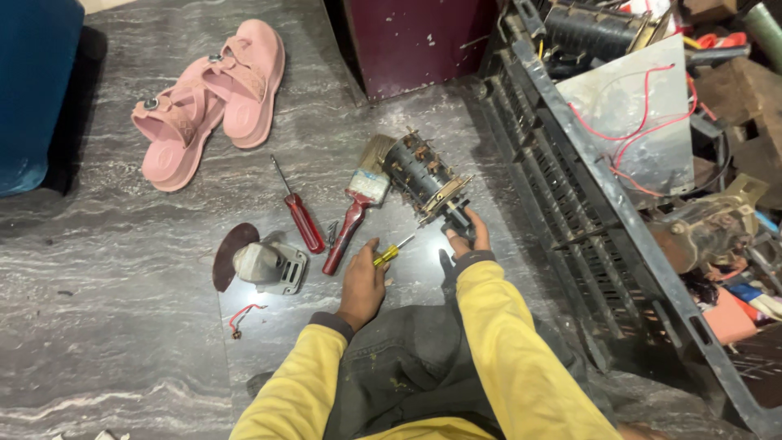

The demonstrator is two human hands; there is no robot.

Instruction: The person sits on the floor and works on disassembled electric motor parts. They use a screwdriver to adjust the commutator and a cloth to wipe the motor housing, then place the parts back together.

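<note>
Both hands are working low over the grey stone floor (122, 342), just ahead of my knees. My left hand (362, 285) is closing around a small yellow-handled screwdriver (391, 252), its thin shaft pointing up and right toward the switch. My right hand (466, 236) is gripping the black knob end of a round rotary switch (423, 175), which is lying tilted on the floor with its stacked contact rings pointing up and away from me. A red-handled paintbrush (356, 210) is lying just beside the switch on its left, bristles touching or nearly touching it. A red-handled screwdriver (299, 210) is resting to the left of the brush. A grey metal part (269, 265) with a dark disc is sitting near my left hand. A pair of pink sandals (213, 96) is lying well apart, upper left. A dark plastic crate (570, 187) holding wires and scrap parts is standing on my right.
</note>
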